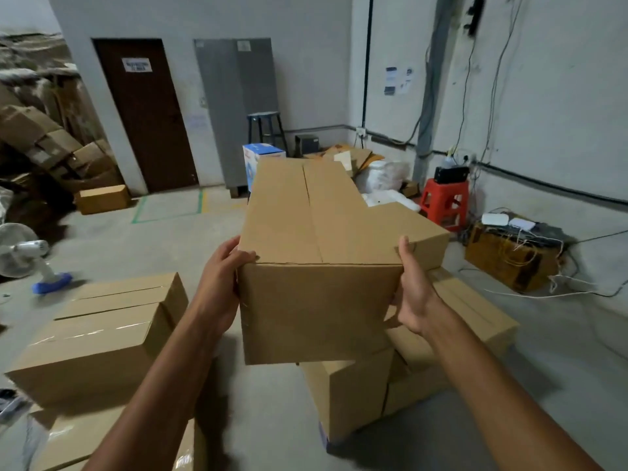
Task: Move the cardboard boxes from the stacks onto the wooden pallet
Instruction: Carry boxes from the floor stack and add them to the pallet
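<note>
Aloft, cardboard box (316, 232) — flaps closed, contents hidden, left hand (221, 283) and right hand (413, 294) gripping its sides

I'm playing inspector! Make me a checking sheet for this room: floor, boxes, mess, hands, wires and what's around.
Surface: grey concrete floor, green tape outline on it.
Job's things: long box held up in the air; left stack and right stack below; pallet not seen.
Clutter: white fan, red stool, white bags, black stool.
Grippers: left hand and right hand grip the long box's near corners.
Cables: wall wires hang down; white cable lies on the floor.
Surroundings: brown door, grey panel, crushed cardboard pile.
</note>
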